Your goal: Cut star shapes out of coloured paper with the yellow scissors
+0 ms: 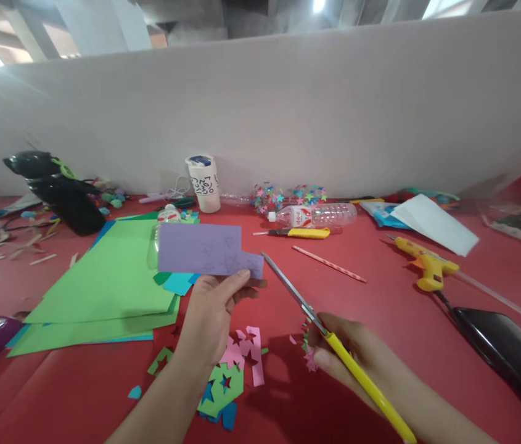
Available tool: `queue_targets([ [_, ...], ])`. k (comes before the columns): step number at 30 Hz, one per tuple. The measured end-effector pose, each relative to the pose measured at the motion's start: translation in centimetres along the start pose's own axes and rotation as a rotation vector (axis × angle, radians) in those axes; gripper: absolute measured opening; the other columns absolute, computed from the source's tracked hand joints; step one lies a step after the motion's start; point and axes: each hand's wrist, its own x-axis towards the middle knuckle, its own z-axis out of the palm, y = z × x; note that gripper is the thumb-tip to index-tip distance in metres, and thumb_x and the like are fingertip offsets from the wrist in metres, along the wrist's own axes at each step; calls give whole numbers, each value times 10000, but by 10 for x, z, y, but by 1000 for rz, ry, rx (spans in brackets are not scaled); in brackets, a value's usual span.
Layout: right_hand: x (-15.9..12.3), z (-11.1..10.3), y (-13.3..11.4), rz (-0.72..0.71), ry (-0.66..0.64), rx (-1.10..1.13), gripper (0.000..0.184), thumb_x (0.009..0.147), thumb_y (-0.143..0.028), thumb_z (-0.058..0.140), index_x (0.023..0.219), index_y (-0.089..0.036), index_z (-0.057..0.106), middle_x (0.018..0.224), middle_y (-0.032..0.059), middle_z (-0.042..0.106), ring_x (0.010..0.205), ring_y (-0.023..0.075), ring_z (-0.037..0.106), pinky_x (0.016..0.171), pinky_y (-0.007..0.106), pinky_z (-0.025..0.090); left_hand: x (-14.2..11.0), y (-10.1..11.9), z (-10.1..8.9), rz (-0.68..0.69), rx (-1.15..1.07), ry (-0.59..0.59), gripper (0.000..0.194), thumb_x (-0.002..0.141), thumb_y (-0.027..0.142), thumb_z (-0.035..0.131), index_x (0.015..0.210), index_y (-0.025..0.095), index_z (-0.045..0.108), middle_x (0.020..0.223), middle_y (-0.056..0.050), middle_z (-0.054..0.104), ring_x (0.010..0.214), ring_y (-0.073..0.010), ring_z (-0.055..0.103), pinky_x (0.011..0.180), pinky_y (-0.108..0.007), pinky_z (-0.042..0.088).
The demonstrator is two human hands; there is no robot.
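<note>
Above the middle of a red surface (pixel 288 407), a piece of purple paper (pixel 195 246) is held up, its face turned to the viewer, with faint star outlines drawn on it. A rectangular notch is missing from its upper right. The person's left hand (pixel 211 314) has its fingers clamped on the paper's lower right part, thumb in front and the others behind; gripping so low seems to leave most of the drawn stars uncovered.

To its right, the right hand (pixel 352 345) has its fingers closed around the yellow handle of long scissors (pixel 364 382). They point up and leftward, the tip just beside the paper's right edge; whether they touch, I cannot tell. Seen nearly edge-on, the blades look together.

Below the paper lie pink scraps (pixel 258 364) and a green scrap (pixel 232 388) with star-shaped holes, perhaps kept close as offcuts. Small cut stars (pixel 310 359) sit partly hidden by the right hand.

Farther out, green sheets (pixel 103 265) are stacked toward the left edge, a yellow glue gun (pixel 431 271) rests toward the right, and a clear bottle (pixel 329 216) lies near the far edge, before a white partition (pixel 288 123).
</note>
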Motion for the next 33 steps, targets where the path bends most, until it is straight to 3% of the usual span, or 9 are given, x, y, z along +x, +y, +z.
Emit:
queue_targets([
  [5, -2, 5, -1, 10, -82, 16, 374, 808, -565, 477, 706, -208, 432, 617, -47, 399, 559, 128, 336, 493, 239, 267, -3, -1, 1, 15, 21, -17, 31, 704, 151, 676, 703, 159, 706, 659, -5, 681, 572, -105, 619, 569, -224, 500],
  [9, -5, 7, -9, -49, -99, 151, 509, 789, -711, 395, 678, -214, 410, 621, -43, 373, 562, 130, 333, 481, 233, 288, -5, -2, 1, 30, 37, -24, 47, 697, 133, 665, 689, 164, 700, 653, -8, 680, 576, -117, 608, 564, -240, 497],
  [12, -7, 7, -16, -5, -95, 225, 570, 738, -786, 382, 674, -220, 412, 600, -61, 337, 461, 96, 305, 398, 220, 248, -6, -1, 1, 57, 63, -22, 67, 703, 130, 647, 672, 166, 694, 643, -10, 677, 561, -119, 592, 555, -242, 487],
  [16, -10, 8, -18, 5, -140, 229, 580, 736, -795, 367, 678, -219, 403, 599, -63, 354, 413, 73, 290, 350, 209, 233, -6, -1, 0, 73, 104, -25, 81, 719, 138, 638, 672, 174, 693, 641, -3, 673, 556, -110, 581, 558, -235, 478],
  [22, -13, 13, -18, 30, -36, 235, 588, 733, -800, 366, 637, -221, 394, 552, -70, 333, 426, 77, 267, 363, 225, 197, -8, -1, 0, 98, 123, -25, 67, 725, 148, 645, 684, 172, 693, 634, 3, 655, 558, -101, 576, 566, -230, 479],
  [33, -12, 11, -21, 105, -97, 239, 593, 710, -829, 341, 639, -240, 330, 495, -82, 311, 404, 82, 239, 361, 230, 181, -8, 1, 2, 103, 148, -21, 62, 719, 160, 639, 675, 171, 683, 613, -13, 674, 548, -123, 592, 567, -243, 488],
])
